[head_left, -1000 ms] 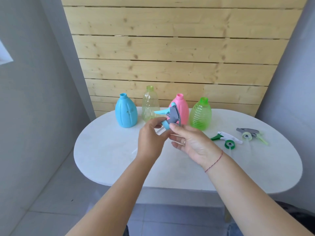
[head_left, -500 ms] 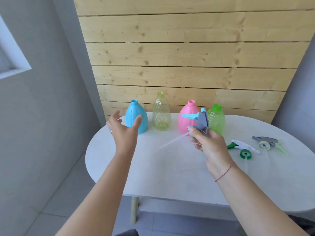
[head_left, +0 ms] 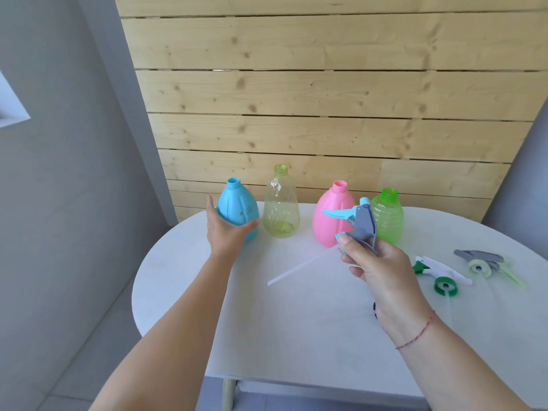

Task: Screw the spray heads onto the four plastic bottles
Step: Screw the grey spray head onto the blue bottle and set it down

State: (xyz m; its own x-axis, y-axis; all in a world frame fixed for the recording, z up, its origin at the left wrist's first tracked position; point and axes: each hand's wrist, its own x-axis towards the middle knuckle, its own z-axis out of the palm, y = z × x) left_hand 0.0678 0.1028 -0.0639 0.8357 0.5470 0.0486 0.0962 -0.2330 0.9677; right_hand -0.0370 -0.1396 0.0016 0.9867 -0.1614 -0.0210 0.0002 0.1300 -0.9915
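Note:
Four uncapped bottles stand in a row at the back of the white table (head_left: 311,321): a blue bottle (head_left: 237,203), a clear yellowish bottle (head_left: 280,206), a pink bottle (head_left: 332,218) and a green bottle (head_left: 388,218). My left hand (head_left: 226,229) wraps around the lower front of the blue bottle. My right hand (head_left: 373,259) holds a blue-and-grey spray head (head_left: 360,221) above the table, its white tube (head_left: 299,268) slanting down to the left.
Two more spray heads lie on the table at the right: a white-and-green one (head_left: 439,271) and a grey-and-light-green one (head_left: 480,261). A wooden plank wall (head_left: 326,99) rises behind the table. The table's left edge drops to a tiled floor.
My left hand let go of the spray head, moved left and closed around the blue bottle. My right hand kept the spray head and shifted right.

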